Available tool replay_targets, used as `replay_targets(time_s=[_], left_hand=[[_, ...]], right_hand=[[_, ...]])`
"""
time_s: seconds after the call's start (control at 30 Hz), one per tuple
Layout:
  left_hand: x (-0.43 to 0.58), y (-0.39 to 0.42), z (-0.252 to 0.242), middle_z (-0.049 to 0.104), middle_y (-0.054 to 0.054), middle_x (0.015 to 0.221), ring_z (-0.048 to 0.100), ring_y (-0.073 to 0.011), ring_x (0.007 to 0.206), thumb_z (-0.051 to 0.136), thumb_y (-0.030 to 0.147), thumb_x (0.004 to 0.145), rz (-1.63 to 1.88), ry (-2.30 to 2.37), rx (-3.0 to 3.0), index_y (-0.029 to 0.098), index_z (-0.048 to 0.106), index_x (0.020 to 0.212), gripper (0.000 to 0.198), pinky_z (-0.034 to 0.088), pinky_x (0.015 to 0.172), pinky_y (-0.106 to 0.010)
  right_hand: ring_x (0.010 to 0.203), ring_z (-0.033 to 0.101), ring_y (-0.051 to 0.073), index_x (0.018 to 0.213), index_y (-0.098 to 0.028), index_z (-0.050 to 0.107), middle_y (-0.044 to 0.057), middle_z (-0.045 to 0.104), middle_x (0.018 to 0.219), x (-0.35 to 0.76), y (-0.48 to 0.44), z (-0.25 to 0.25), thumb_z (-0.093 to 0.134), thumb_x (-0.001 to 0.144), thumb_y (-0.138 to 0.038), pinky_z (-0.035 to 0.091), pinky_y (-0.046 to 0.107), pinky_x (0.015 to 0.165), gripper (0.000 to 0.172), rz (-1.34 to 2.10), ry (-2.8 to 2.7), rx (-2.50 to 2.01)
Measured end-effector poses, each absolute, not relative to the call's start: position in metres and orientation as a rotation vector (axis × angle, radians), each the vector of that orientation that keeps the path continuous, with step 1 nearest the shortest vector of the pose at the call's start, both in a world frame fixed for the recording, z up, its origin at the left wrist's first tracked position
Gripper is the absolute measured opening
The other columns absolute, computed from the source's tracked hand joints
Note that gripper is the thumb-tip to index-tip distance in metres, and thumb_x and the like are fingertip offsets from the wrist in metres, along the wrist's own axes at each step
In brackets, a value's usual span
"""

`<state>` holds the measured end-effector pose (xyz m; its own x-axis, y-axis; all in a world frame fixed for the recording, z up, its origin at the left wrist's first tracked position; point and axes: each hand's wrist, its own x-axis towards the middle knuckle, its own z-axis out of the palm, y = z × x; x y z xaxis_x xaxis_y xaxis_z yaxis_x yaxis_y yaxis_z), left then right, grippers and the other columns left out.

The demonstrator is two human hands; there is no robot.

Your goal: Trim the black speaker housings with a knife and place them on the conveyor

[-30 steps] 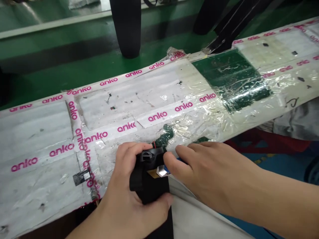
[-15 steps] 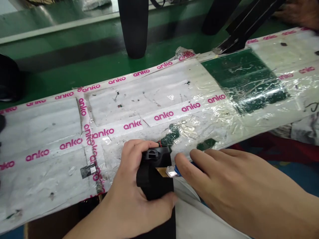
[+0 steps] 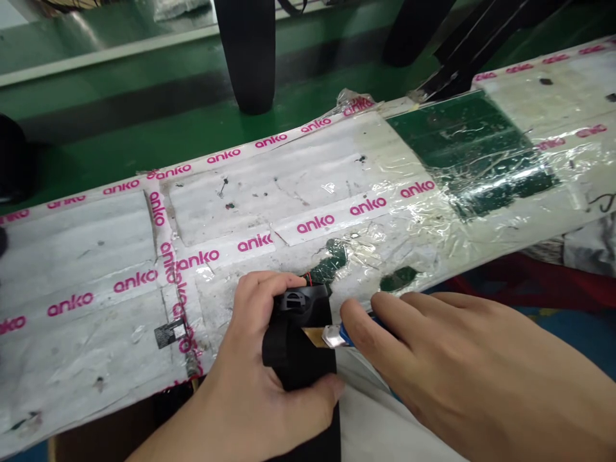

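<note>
My left hand (image 3: 269,359) is wrapped round a long black tapered piece (image 3: 308,369) whose plastic end has a small slotted socket (image 3: 294,300). A bit of red wire shows by my left fingertips at its top. My right hand (image 3: 447,353) grips a blue-handled utility knife (image 3: 333,336), with most of the handle hidden under my fingers. Its blade points left and lies against the black piece, just below the plastic end. Whether the blade cuts into the surface I cannot tell.
Ahead lies a white worktop (image 3: 269,205) covered with clear film and pink-lettered tape, with a small dark label (image 3: 169,332) stuck on it. Beyond, a green conveyor belt (image 3: 178,128) carries black tapered pieces (image 3: 248,58). Pale cloth (image 3: 380,410) shows below my hands.
The view has shifted slightly. Both hands keep their grips, and the knife blade stays at nearly the same spot on the black piece. The tapered piece on the conveyor appears slightly further left.
</note>
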<state>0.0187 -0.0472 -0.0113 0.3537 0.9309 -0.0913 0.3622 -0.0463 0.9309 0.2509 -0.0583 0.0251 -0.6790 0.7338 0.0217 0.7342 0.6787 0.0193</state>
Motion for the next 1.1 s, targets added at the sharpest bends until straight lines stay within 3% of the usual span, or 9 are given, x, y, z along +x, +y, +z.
replay_targets(time_s=[0.37,0.6,0.73,0.8,0.87,0.97,1.03,1.1], left_hand=[[0.021,-0.046,-0.009,0.052,0.001,0.125,0.062,-0.0264,0.115,0.078,0.016,0.067,0.721,1.190,1.661,0.041,0.050,0.130,0.073,0.058,0.102,-0.051],[0.023,-0.045,-0.008,0.055,0.000,0.123,0.064,-0.0259,0.112,0.077,0.017,0.068,0.726,1.213,1.716,0.037,0.052,0.127,0.067,0.060,0.099,-0.048],[0.023,-0.045,-0.010,0.056,-0.001,0.124,0.065,-0.0271,0.113,0.079,0.016,0.065,0.720,1.225,1.724,0.036,0.054,0.127,0.070,0.061,0.097,-0.048],[0.023,-0.045,-0.010,0.056,-0.002,0.125,0.065,-0.0276,0.114,0.080,0.015,0.065,0.715,1.230,1.734,0.035,0.054,0.129,0.072,0.060,0.099,-0.049],[0.023,-0.045,-0.010,0.056,-0.002,0.127,0.064,-0.0284,0.117,0.080,0.014,0.065,0.705,1.237,1.751,0.035,0.053,0.130,0.073,0.059,0.100,-0.050],[0.022,-0.044,-0.010,0.056,-0.002,0.128,0.062,-0.0293,0.119,0.080,0.015,0.067,0.689,1.231,1.768,0.037,0.052,0.130,0.072,0.058,0.101,-0.052],[0.020,-0.043,-0.009,0.056,-0.001,0.127,0.061,-0.0289,0.117,0.079,0.016,0.068,0.690,1.220,1.741,0.039,0.052,0.129,0.071,0.058,0.100,-0.052],[0.020,-0.043,-0.008,0.055,0.000,0.126,0.061,-0.0287,0.116,0.079,0.015,0.068,0.675,1.199,1.704,0.040,0.052,0.128,0.070,0.058,0.099,-0.052]], right_hand=[[0.044,0.056,0.020,0.109,-0.024,0.056,-0.005,0.059,0.067,0.248,-0.057,0.026,0.063,0.055,-0.011,0.033,0.036,0.048,0.055,-0.006,-2.866,-1.281],[0.037,0.045,0.017,0.092,-0.028,0.050,-0.009,0.052,0.057,0.240,-0.047,0.039,0.064,0.055,-0.010,0.017,0.035,0.045,0.043,0.161,-2.786,-1.323],[0.038,0.043,0.017,0.088,-0.028,0.050,-0.009,0.052,0.056,0.239,-0.046,0.041,0.063,0.057,-0.012,0.015,0.036,0.047,0.038,0.212,-2.754,-1.324],[0.038,0.038,0.016,0.083,-0.030,0.049,-0.009,0.049,0.054,0.236,-0.044,0.041,0.065,0.057,-0.014,0.013,0.037,0.047,0.035,0.180,-2.755,-1.318],[0.040,0.024,0.014,0.076,-0.031,0.043,-0.010,0.041,0.052,0.230,-0.037,0.044,0.068,0.057,-0.016,0.010,0.037,0.047,0.035,0.176,-2.843,-1.343],[0.044,0.012,0.011,0.074,-0.030,0.040,-0.012,0.039,0.055,0.223,-0.022,0.053,0.076,0.063,-0.013,0.010,0.034,0.044,0.041,0.407,-3.081,-1.439],[0.043,0.013,0.011,0.076,-0.029,0.045,-0.012,0.041,0.055,0.224,-0.018,0.059,0.079,0.066,-0.013,0.011,0.033,0.043,0.039,0.501,-3.096,-1.480],[0.041,0.021,0.012,0.078,-0.028,0.048,-0.010,0.044,0.055,0.230,-0.025,0.061,0.078,0.067,-0.015,0.009,0.035,0.044,0.034,0.384,-3.031,-1.398]])
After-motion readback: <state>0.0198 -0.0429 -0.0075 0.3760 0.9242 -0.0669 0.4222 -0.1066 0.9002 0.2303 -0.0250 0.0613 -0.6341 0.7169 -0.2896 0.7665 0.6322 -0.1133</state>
